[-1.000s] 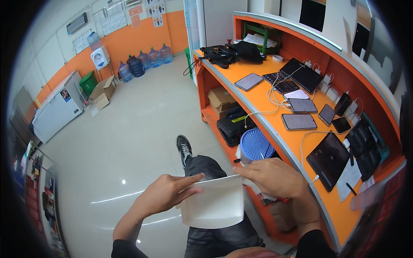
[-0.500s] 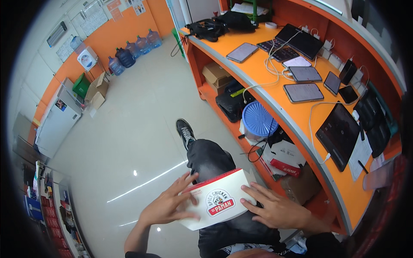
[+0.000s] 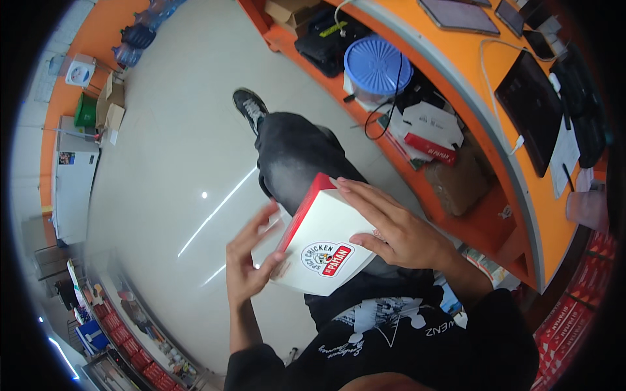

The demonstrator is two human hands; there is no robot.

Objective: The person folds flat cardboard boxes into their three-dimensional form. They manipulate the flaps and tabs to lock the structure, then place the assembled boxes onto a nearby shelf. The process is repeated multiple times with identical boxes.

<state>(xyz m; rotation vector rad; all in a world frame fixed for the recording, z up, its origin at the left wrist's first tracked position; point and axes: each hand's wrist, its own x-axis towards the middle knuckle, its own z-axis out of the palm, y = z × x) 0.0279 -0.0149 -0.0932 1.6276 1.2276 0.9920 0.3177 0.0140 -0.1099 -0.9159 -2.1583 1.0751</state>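
A white takeaway food box (image 3: pixel 326 260) with a red edge and a round printed emblem is held tilted above my lap. My right hand (image 3: pixel 398 231) grips its right side, thumb on the printed face and fingers along the upper edge. Beside the left side is my left hand (image 3: pixel 246 257), its thumb against the lower left corner and its fingers stretched apart, partly blurred. A pale flap shows faintly near those fingers. What lies behind the box is hidden.
On my right stands an orange counter (image 3: pixel 450 39) with phones and a tablet (image 3: pixel 531 111). Its lower shelf holds a blue-lidded tub (image 3: pixel 378 62), a flattened box (image 3: pixel 433 127) and a brown carton (image 3: pixel 456 182). My leg (image 3: pixel 300 159) extends ahead over the tiled floor (image 3: pixel 163 150).
The box has turned counterclockwise and tilted, its red edge now slanting steeply. My right hand has closed around its side; my left hand has moved from its face to its left edge. The view has shifted.
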